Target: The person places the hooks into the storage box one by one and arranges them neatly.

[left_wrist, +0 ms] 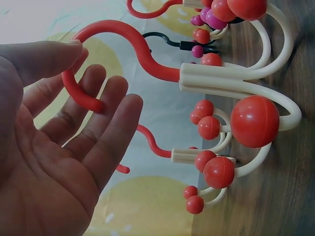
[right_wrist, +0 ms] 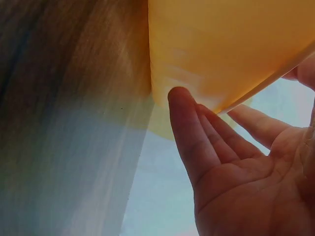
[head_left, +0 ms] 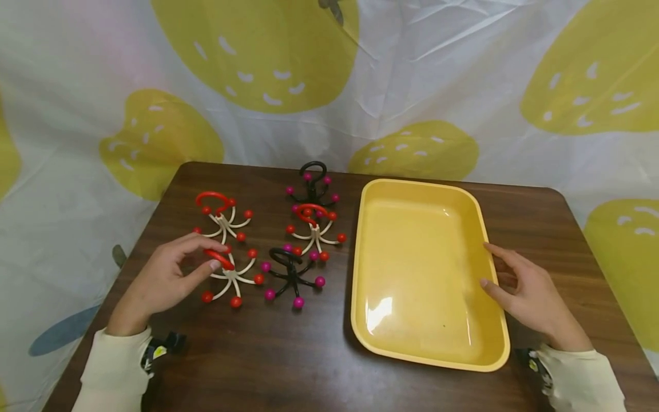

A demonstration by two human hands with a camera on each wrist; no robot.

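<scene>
My left hand (head_left: pixel 172 274) pinches the red hook of a cream-armed rotating hanger (head_left: pixel 231 274) between thumb and index finger. In the left wrist view, that red hook (left_wrist: pixel 140 49) rises from a cream stem whose curved arms end in red balls; the other fingers spread behind it. My right hand (head_left: pixel 532 292) holds the right rim of a yellow tray (head_left: pixel 360 257). Its thumb and index finger reach over the rim, and in the right wrist view the other fingers (right_wrist: pixel 189 132) lie along the outer wall.
Around the held hanger stand another cream-and-red hanger (head_left: pixel 222 223), a third (head_left: pixel 316 233), a black hanger with magenta balls (head_left: pixel 292 274) and a second black one (head_left: pixel 312 189). The brown table (head_left: pixel 288 366) backs onto a fruit-print curtain (head_left: pixel 309 131).
</scene>
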